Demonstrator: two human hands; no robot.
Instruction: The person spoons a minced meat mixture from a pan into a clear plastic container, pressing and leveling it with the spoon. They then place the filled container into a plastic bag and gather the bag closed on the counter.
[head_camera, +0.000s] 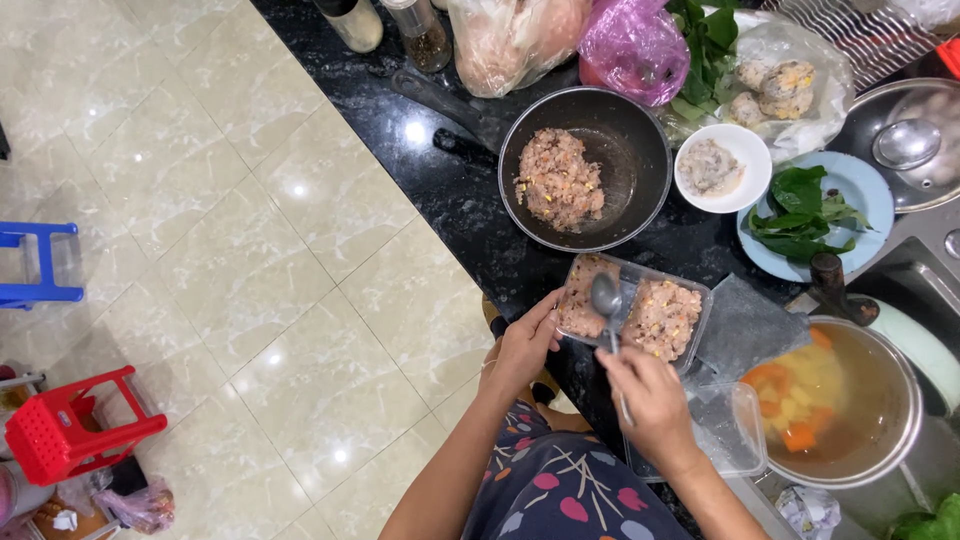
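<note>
**Spoon over the tray, left hand bracing it**

Left hand has its fingers against the near-left edge of the clear tray, apparently steadying it at the table edge; I can't tell if they actually grip the rim or just press on it. Right hand is clenched round the handle of a metal spoon, bowl up over the tray's middle, likely to spread or level the fill.

Tray: pinkish minced mix with yellow bits, in two lumps, left and right of the spoon. It sits just below the dark bowl, which holds more of the same mix, heaped to its left side.

Nearby:
- small white bowl, greyish paste inside
- blue plate with green leaves
- steel pot at right, broth with orange and yellow chunks
- empty clear tub just beside the right wrist
</note>
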